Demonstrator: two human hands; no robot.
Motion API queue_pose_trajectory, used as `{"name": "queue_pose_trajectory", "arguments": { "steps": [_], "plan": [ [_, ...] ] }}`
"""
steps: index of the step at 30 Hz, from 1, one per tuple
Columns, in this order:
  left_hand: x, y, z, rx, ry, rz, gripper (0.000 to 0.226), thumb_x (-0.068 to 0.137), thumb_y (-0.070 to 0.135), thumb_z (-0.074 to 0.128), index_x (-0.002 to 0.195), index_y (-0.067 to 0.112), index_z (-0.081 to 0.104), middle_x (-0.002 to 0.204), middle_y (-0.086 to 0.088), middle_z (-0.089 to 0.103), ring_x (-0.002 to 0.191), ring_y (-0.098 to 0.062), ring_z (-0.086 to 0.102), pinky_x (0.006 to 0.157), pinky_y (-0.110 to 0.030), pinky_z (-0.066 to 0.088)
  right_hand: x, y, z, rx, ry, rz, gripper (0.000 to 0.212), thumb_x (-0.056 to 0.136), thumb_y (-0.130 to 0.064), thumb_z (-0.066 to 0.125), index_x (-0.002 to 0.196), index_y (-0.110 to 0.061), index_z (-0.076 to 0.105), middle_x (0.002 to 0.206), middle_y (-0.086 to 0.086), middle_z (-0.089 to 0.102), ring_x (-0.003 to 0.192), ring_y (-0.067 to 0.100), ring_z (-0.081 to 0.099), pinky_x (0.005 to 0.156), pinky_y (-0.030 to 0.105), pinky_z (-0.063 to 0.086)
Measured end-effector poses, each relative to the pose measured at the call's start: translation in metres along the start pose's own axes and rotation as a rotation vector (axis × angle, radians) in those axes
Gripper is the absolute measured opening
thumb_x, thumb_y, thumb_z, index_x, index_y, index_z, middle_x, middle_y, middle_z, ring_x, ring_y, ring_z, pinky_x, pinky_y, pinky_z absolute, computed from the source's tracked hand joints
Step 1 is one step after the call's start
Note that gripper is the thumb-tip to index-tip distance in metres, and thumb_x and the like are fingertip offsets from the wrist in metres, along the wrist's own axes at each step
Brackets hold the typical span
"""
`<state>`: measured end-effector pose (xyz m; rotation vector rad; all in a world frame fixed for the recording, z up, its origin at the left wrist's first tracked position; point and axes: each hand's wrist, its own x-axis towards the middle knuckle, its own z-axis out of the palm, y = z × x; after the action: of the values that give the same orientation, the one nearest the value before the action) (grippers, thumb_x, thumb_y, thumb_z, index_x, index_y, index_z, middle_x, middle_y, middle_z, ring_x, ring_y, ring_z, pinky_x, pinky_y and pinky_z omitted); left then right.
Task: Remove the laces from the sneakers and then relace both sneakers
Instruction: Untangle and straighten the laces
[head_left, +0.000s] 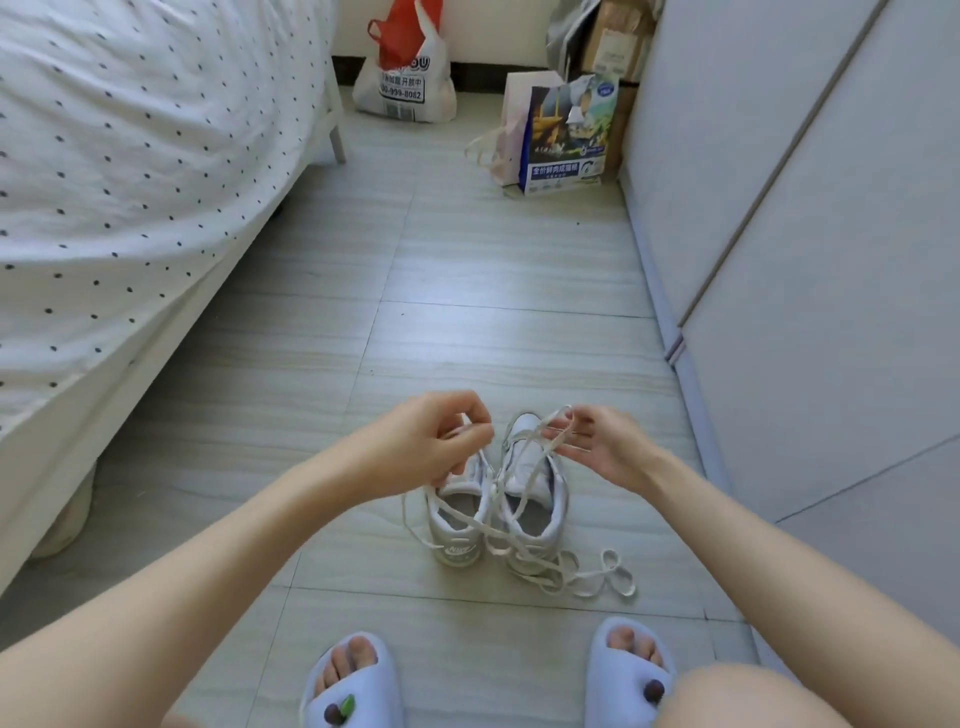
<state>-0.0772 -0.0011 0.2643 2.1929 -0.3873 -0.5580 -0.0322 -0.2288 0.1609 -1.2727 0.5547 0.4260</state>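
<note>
Grey floor tiles (467, 249) are carrying two sneakers (493, 499) side by side, between bed (130, 156) and wardrobe (805, 208). Directly above them I'm pinching white laces (524, 467) with my left hand (421, 447) and right hand (597, 447), fingers curling round strands; loose loops are trailing beside the right sneaker.

Both my bare forearms reach forward, hands raised side by side, a little apart.
My left hand (426, 441) has its fingers curled inward, back of the hand up, pinching a white shoelace (524, 467). My right hand (597, 447) turns palm inward, fingers loosely bent, fingertips hooking the same shoelace.
</note>
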Motion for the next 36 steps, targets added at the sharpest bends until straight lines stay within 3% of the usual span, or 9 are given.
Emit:
{"name": "queue_pose_trajectory", "arguments": {
  "steps": [3, 8, 11, 15, 18, 22, 29, 32, 36],
  "plan": [
    [0.0, 0.009, -0.003, 0.114, 0.114, 0.038, 0.016, 0.091, 0.034, 0.057, 0.075, 0.036, 0.057, 0.06, 0.009, 0.055, 0.045, 0.002, 0.045, 0.046, -0.009, 0.034, -0.027, -0.044, -0.006, 0.175, 0.006, -0.123, 0.024, 0.095, -0.005, 0.04, 0.075, -0.008, 0.052, 0.083, 0.014, 0.066, 0.077, 0.024, 0.068, 0.069, 0.03, 0.053],
    [0.001, 0.029, -0.006, 0.239, 0.276, 0.043, 0.021, 0.09, 0.036, 0.056, 0.07, 0.041, 0.054, 0.066, 0.011, 0.056, 0.05, -0.004, 0.044, 0.05, -0.015, 0.035, -0.077, -0.115, -0.01, 0.408, 0.013, -0.309, 0.033, 0.1, -0.01, 0.034, 0.072, -0.009, 0.051, 0.085, 0.016, 0.068, 0.086, 0.027, 0.066, 0.08, 0.035, 0.052],
    [0.0, 0.041, -0.001, 0.293, 0.286, 0.044, 0.02, 0.09, 0.036, 0.054, 0.071, 0.041, 0.053, 0.07, 0.013, 0.057, 0.058, -0.005, 0.047, 0.057, -0.024, 0.038, -0.107, -0.155, -0.009, 0.558, -0.007, -0.398, 0.033, 0.101, -0.01, 0.032, 0.073, -0.007, 0.049, 0.09, 0.019, 0.064, 0.093, 0.03, 0.062, 0.088, 0.038, 0.05],
    [-0.003, 0.056, 0.011, 0.358, 0.279, 0.096, 0.012, 0.09, 0.037, 0.053, 0.081, 0.037, 0.06, 0.072, 0.016, 0.057, 0.071, -0.009, 0.055, 0.064, -0.024, 0.042, -0.138, -0.194, -0.01, 0.658, -0.041, -0.542, 0.032, 0.102, -0.011, 0.032, 0.076, -0.005, 0.05, 0.089, 0.018, 0.064, 0.086, 0.028, 0.064, 0.084, 0.038, 0.051],
    [-0.005, 0.06, 0.016, 0.402, 0.281, 0.131, 0.013, 0.091, 0.038, 0.052, 0.089, 0.034, 0.064, 0.076, 0.018, 0.057, 0.081, -0.012, 0.059, 0.071, -0.025, 0.046, -0.148, -0.209, -0.014, 0.704, -0.031, -0.609, 0.029, 0.102, -0.01, 0.032, 0.08, -0.004, 0.051, 0.09, 0.017, 0.063, 0.098, 0.03, 0.061, 0.088, 0.039, 0.05],
    [-0.006, 0.056, 0.015, 0.44, 0.264, 0.141, 0.015, 0.091, 0.039, 0.052, 0.094, 0.032, 0.065, 0.082, 0.014, 0.06, 0.082, -0.012, 0.06, 0.077, -0.029, 0.049, -0.148, -0.211, -0.023, 0.736, 0.005, -0.617, 0.027, 0.101, -0.006, 0.032, 0.08, -0.004, 0.05, 0.088, 0.016, 0.061, 0.097, 0.031, 0.061, 0.1, 0.041, 0.046],
    [-0.002, 0.056, 0.005, 0.417, 0.321, 0.141, 0.014, 0.092, 0.036, 0.053, 0.093, 0.03, 0.066, 0.08, 0.012, 0.06, 0.081, -0.013, 0.059, 0.077, -0.032, 0.05, -0.153, -0.242, -0.029, 0.855, 0.012, -0.646, 0.034, 0.1, -0.006, 0.027, 0.073, -0.004, 0.047, 0.085, 0.016, 0.059, 0.121, 0.031, 0.054, 0.097, 0.04, 0.044],
    [0.0, 0.057, 0.004, 0.431, 0.327, 0.135, 0.016, 0.093, 0.036, 0.052, 0.097, 0.029, 0.066, 0.084, 0.011, 0.059, 0.081, -0.01, 0.057, 0.077, -0.03, 0.05, -0.163, -0.266, -0.024, 0.881, -0.016, -0.677, 0.033, 0.1, -0.004, 0.027, 0.073, -0.004, 0.047, 0.084, 0.017, 0.059, 0.116, 0.033, 0.056, 0.101, 0.041, 0.043],
    [0.004, 0.055, 0.008, 0.472, 0.307, 0.097, 0.017, 0.093, 0.037, 0.05, 0.097, 0.031, 0.065, 0.086, 0.012, 0.062, 0.087, -0.012, 0.059, 0.075, -0.027, 0.047, -0.178, -0.293, -0.017, 0.872, -0.055, -0.735, 0.033, 0.099, -0.003, 0.027, 0.073, -0.004, 0.047, 0.081, 0.016, 0.059, 0.081, 0.029, 0.06, 0.104, 0.042, 0.042]
  ]
}}
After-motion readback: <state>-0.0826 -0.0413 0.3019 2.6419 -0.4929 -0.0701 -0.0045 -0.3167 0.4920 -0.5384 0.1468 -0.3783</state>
